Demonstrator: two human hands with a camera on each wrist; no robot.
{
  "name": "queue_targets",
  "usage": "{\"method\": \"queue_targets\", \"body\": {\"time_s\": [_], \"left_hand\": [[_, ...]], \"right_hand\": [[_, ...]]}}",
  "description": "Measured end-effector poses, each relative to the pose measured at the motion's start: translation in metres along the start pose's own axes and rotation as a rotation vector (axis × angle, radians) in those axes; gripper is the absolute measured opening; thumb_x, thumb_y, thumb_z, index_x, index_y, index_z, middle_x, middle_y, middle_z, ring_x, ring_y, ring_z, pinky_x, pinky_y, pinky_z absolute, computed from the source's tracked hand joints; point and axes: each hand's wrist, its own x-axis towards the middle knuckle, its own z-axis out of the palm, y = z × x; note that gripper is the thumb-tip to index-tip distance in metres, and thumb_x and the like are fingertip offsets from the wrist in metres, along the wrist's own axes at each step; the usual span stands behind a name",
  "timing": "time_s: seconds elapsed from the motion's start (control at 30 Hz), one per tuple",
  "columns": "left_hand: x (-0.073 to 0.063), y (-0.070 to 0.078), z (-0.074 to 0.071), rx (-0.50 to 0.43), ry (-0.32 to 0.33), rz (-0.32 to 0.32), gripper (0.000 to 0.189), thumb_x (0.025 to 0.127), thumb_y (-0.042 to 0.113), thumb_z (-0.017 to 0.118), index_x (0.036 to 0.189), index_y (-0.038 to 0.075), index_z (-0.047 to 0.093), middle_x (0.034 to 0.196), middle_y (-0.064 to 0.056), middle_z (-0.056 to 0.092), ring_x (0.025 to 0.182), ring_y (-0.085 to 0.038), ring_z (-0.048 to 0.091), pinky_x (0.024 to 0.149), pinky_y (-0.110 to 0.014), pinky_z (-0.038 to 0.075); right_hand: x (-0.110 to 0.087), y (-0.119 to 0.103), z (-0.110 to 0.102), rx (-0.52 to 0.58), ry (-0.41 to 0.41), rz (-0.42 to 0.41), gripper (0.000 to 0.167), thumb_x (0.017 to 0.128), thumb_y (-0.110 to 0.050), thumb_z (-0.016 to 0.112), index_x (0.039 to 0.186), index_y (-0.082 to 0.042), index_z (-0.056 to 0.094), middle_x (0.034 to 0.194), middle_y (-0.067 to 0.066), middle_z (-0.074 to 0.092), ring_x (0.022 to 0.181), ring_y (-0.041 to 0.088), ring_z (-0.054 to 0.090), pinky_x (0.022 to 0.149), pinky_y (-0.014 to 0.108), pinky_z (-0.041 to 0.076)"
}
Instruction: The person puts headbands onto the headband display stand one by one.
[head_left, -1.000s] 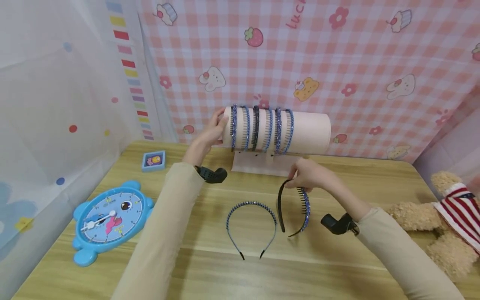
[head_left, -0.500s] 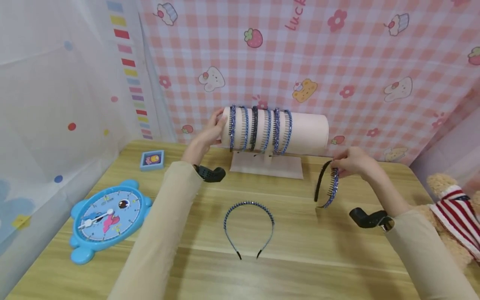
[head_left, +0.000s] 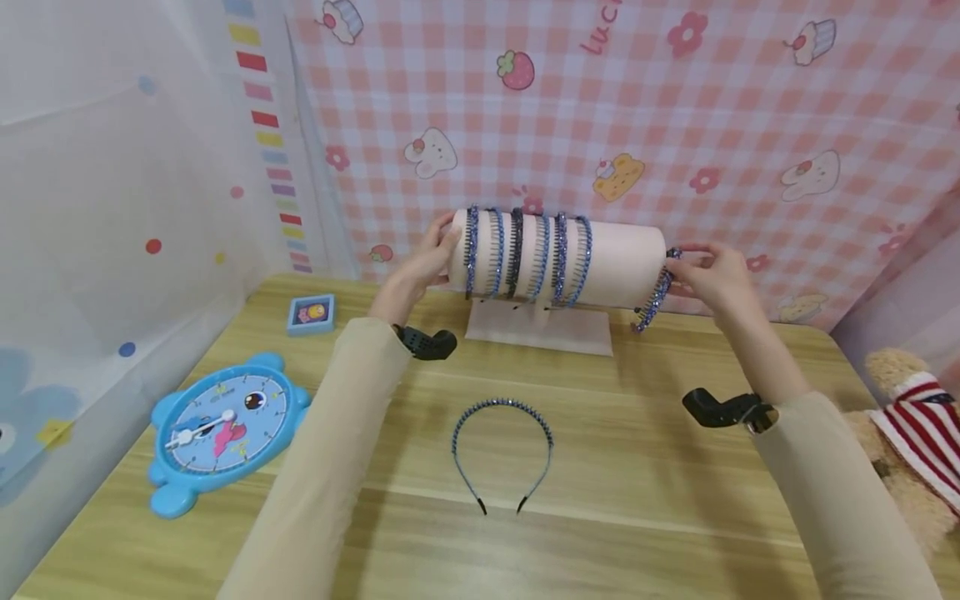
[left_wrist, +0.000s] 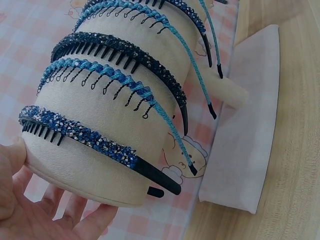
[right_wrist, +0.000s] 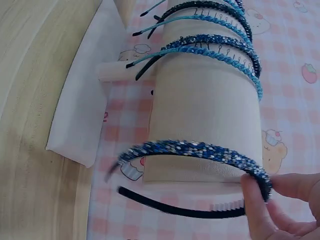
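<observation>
My right hand (head_left: 712,275) pinches a dark blue sparkly headband (right_wrist: 195,150) at one side of its curve. That headband stands at the right end of a pale cylindrical display stand (head_left: 622,262), its band partly around the end in the right wrist view. Several blue and black toothed headbands (head_left: 538,258) hang side by side on the stand's left and middle. At the left end my left hand (head_left: 427,262) holds the cylinder, its thumb near the outermost sparkly headband (left_wrist: 80,132). A thin blue headband (head_left: 502,404) lies on the table in front.
A blue toy clock (head_left: 228,429) and a small blue framed picture (head_left: 311,314) lie on the wooden table (head_left: 600,500) at left. At the right edge sits a teddy bear (head_left: 911,417) in a striped top. A pink checked cloth (head_left: 615,108) hangs behind the stand.
My right hand has carried the sparkly headband from above the table, right and then up, to the stand's right end. The left hand keeps its place on the stand.
</observation>
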Motion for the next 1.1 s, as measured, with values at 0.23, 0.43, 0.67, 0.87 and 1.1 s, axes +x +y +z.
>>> {"method": "queue_targets", "body": {"time_s": [0.23, 0.43, 0.67, 0.87, 1.1], "left_hand": [[0.001, 0.000, -0.001, -0.005, 0.001, -0.005, 0.049, 0.098, 0.040, 0.030, 0.144, 0.035, 0.014, 0.149, -0.004, 0.022, 0.134, -0.027, 0.030, 0.107, -0.051, 0.033], [0.002, -0.001, -0.001, -0.004, -0.004, -0.005, 0.049, 0.098, 0.040, 0.030, 0.144, 0.034, 0.014, 0.149, -0.004, 0.022, 0.134, -0.028, 0.031, 0.106, -0.050, 0.034], [0.002, -0.002, -0.001, -0.010, -0.002, 0.003, 0.049, 0.098, 0.039, 0.030, 0.145, 0.033, 0.015, 0.150, -0.005, 0.022, 0.133, -0.028, 0.032, 0.106, -0.050, 0.035], [0.003, -0.002, -0.001, -0.029, -0.007, 0.001, 0.048, 0.099, 0.038, 0.030, 0.145, 0.033, 0.016, 0.152, -0.002, 0.019, 0.135, -0.027, 0.030, 0.107, -0.049, 0.034], [0.002, -0.002, -0.001, -0.029, -0.001, 0.000, 0.047, 0.099, 0.036, 0.030, 0.144, 0.033, 0.017, 0.151, -0.003, 0.021, 0.134, -0.027, 0.031, 0.106, -0.050, 0.034]], "right_hand": [[0.006, -0.014, 0.006, 0.036, 0.063, -0.038, 0.057, 0.090, -0.027, 0.056, 0.136, -0.001, 0.037, 0.100, 0.003, 0.050, 0.066, -0.007, 0.056, 0.070, 0.014, 0.054], [0.009, -0.022, 0.011, 0.001, 0.041, -0.035, 0.058, 0.091, -0.026, 0.056, 0.140, -0.006, 0.033, 0.111, 0.009, 0.052, 0.064, -0.008, 0.058, 0.070, 0.015, 0.054], [0.014, -0.023, 0.013, -0.003, 0.028, -0.039, 0.061, 0.089, -0.026, 0.058, 0.141, -0.007, 0.032, 0.109, 0.004, 0.051, 0.065, -0.008, 0.058, 0.068, 0.015, 0.054], [0.017, -0.020, 0.010, -0.048, 0.026, -0.056, 0.066, 0.086, -0.036, 0.060, 0.141, -0.011, 0.034, 0.119, 0.013, 0.055, 0.066, -0.008, 0.058, 0.063, 0.015, 0.054], [0.023, -0.013, 0.005, -0.252, -0.031, -0.205, 0.069, 0.087, -0.046, 0.055, 0.141, -0.009, 0.033, 0.133, 0.022, 0.046, 0.114, 0.030, 0.047, 0.080, 0.035, 0.051]]}}
